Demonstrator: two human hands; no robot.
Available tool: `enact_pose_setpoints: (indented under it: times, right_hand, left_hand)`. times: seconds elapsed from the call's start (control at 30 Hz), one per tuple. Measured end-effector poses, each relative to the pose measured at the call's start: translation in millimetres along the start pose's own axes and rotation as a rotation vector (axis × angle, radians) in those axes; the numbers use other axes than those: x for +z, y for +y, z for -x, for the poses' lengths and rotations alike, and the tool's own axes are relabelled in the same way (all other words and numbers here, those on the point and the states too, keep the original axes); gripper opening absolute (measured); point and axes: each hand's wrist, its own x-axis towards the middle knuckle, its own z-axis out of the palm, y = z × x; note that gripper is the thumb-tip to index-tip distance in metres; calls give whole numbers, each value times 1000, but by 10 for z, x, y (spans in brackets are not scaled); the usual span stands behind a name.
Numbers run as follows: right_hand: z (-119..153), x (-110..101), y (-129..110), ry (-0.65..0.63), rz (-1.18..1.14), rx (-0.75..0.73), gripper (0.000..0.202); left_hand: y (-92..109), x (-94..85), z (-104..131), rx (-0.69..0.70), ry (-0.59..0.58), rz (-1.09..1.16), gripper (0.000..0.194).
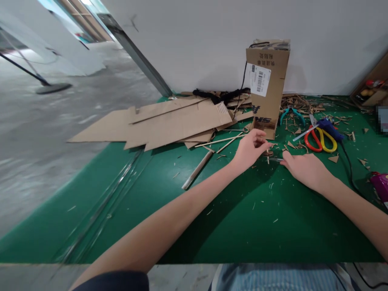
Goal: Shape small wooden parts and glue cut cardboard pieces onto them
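Observation:
My left hand is closed in a pinch, just in front of the tall cardboard box. At its fingertips is a small brown cardboard piece with a short pale stick through or against it; the exact joint is too small to tell. To the right, my right hand has its fingers closed around a thin, see-through stick. The tip of that stick points left and reaches close to the cardboard piece. The fingers hide much of both things.
Flat cardboard sheets, thin wooden sticks and a rolled cardboard strip lie left. Right are teal pliers, red-and-yellow scissors, a blue glue gun with its cord, and a purple object. Cardboard scraps litter the green tabletop.

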Motion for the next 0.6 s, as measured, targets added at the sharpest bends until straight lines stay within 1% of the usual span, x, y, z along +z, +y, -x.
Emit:
enact_pose_setpoints:
  times: [0.07, 0.17, 0.3, 0.4, 0.5, 0.6]
  right_hand:
    - [32, -1, 3, 0, 0, -29, 36]
    - [61, 47, 16, 46, 1, -47, 37]
    - [22, 134, 28, 136, -16, 5, 42]
    - [-35, 153, 16, 163, -26, 48, 45]
    - [-52, 120, 1, 108, -25, 45, 41]
    - [-22, 72, -2, 17, -17, -11, 36]
  left_hand:
    - [12, -8, 7, 1, -9, -13, 25]
    - [9, -17, 9, -4, -15, -25, 25]
    - [-25, -6, -6, 8, -5, -18, 25]
    - [-50, 5, -14, 37, 8, -39, 24]
    - [-61, -2, -13, 46, 26, -56, 24]
    - [-56, -15, -6, 53, 19, -53, 22]
